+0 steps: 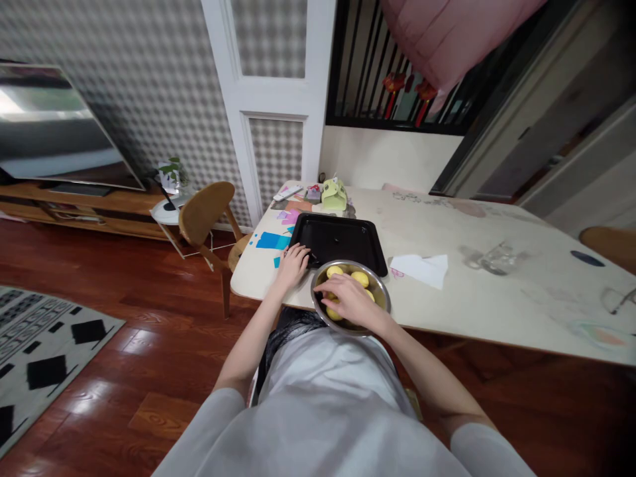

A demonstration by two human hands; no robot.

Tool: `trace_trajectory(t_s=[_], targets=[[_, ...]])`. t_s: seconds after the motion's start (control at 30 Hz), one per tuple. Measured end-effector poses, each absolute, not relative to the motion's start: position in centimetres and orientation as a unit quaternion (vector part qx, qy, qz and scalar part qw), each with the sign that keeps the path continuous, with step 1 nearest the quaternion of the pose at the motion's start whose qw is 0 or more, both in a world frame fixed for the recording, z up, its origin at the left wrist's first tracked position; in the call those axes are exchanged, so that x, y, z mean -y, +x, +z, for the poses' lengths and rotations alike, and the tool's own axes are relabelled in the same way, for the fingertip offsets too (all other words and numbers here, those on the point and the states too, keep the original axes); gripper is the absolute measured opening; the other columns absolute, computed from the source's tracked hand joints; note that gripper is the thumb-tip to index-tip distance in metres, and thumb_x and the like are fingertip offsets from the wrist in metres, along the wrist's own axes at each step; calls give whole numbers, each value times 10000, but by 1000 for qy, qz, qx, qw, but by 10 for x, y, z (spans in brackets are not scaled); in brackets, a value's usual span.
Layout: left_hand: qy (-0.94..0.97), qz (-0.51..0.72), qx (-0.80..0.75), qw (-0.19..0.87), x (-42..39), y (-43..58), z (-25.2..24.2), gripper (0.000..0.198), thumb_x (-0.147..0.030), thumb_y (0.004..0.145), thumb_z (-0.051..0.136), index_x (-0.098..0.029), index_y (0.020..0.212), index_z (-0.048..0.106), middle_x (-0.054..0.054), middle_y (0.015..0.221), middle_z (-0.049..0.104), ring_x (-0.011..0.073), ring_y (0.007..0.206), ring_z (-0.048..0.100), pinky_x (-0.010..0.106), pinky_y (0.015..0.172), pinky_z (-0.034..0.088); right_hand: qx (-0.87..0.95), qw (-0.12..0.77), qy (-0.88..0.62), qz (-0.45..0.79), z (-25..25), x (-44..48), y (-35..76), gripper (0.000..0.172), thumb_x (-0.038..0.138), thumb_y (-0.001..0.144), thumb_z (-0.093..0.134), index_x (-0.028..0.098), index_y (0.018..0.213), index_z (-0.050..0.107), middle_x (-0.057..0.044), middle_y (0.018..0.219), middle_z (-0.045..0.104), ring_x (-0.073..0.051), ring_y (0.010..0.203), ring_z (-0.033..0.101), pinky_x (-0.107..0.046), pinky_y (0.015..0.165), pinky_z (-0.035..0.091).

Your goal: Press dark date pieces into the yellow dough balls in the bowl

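A steel bowl point(386, 306) with several yellow lemons point(360, 278) sits at the table's near edge, close to my body. My right hand point(348, 298) reaches over and into the bowl. Its fingers are spread over the lemons, and I see none in its grasp. At the near left corner of a black baking tray point(338, 242) lies my left hand point(293, 265), with fingers stretched out along the rim. A small dark, shiny bit shows beside those fingertips, too small to name. The bowl stands against the tray's near right corner, covering a little of it.
On the white table point(412, 225) are a white paper point(422, 268), a clear glass object point(499, 258), a light green item point(334, 195) and blue cut-outs point(272, 240). A wooden chair point(206, 209) stands at the left. A pink balloon point(452, 40) hangs above.
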State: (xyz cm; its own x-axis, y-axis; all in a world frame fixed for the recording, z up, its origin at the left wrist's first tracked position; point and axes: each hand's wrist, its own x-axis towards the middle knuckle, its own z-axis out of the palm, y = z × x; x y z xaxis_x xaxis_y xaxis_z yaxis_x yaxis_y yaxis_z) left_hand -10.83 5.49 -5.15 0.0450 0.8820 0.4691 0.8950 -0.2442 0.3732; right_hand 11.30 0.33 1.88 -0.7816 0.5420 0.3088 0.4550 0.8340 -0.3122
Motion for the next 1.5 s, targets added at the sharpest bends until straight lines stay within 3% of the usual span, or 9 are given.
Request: trace_trajectory(t_s=[0.13,0.3,0.57,0.7,0.87,1.07,1.2,1.37,1.5], targets=[[-722,-324,612,12,-56,-108,-55,355,-268,1093,400,-229,1326,665,93,1441,683,270,1473,516,529,1277,309,924,201,-284,160,29,-12,115,122,114,849,753,199,936,763,-47,868,775,-216,860,704,-329,821,524],[-712,-342,613,11,-59,-108,-59,409,-281,1082,417,-181,1457,548,148,1474,650,274,1471,523,518,1270,331,868,296,-294,269,53,-74,103,109,188,844,732,182,951,751,-10,817,758,-157,745,697,-247,700,517],[-711,-345,612,5,-60,-109,-59,453,-274,1069,416,-154,1499,492,172,1502,620,279,1458,532,524,1267,337,886,138,-350,269,40,-170,44,133,62,707,799,165,783,763,13,667,741,-144,675,720,-204,650,534],[-717,-339,609,6,-58,-109,-58,430,-262,1075,415,-204,1484,535,131,1508,624,259,1459,531,522,1274,330,878,117,-393,246,35,-196,44,183,96,791,784,165,960,793,-13,785,793,-154,748,756,-221,728,575],[-723,-325,610,6,-56,-108,-55,358,-255,1084,417,-243,1323,683,90,1488,648,259,1479,512,538,1287,307,843,104,-499,172,33,-228,73,192,191,878,805,159,1061,756,-92,1073,787,-225,1025,748,-336,907,595],[-721,-323,613,2,-55,-107,-52,357,-263,1086,414,-242,1323,680,94,1479,654,264,1479,514,551,1285,310,830,39,-521,194,19,-236,79,282,369,1024,682,163,1217,680,-83,1208,707,-206,1023,713,-404,887,631],[-720,-325,613,-2,-54,-107,-51,386,-269,1082,406,-231,1405,613,108,1508,630,262,1485,506,542,1291,300,835,40,-492,243,15,-232,59,232,344,1007,710,139,1115,702,-57,1037,740,-159,852,725,-325,764,642],[-711,-337,617,-9,-55,-108,-53,485,-271,1067,397,-174,1538,458,160,1563,568,264,1487,499,519,1287,311,825,64,-466,313,17,-224,35,155,164,806,871,139,793,719,-35,644,718,-147,578,709,-255,633,633],[-705,-346,619,-12,-57,-108,-54,528,-288,1063,394,-151,1572,400,184,1596,526,285,1504,477,533,1273,330,815,85,-442,366,20,-217,27,142,131,788,860,139,839,728,-30,675,750,-160,600,745,-246,609,636]])
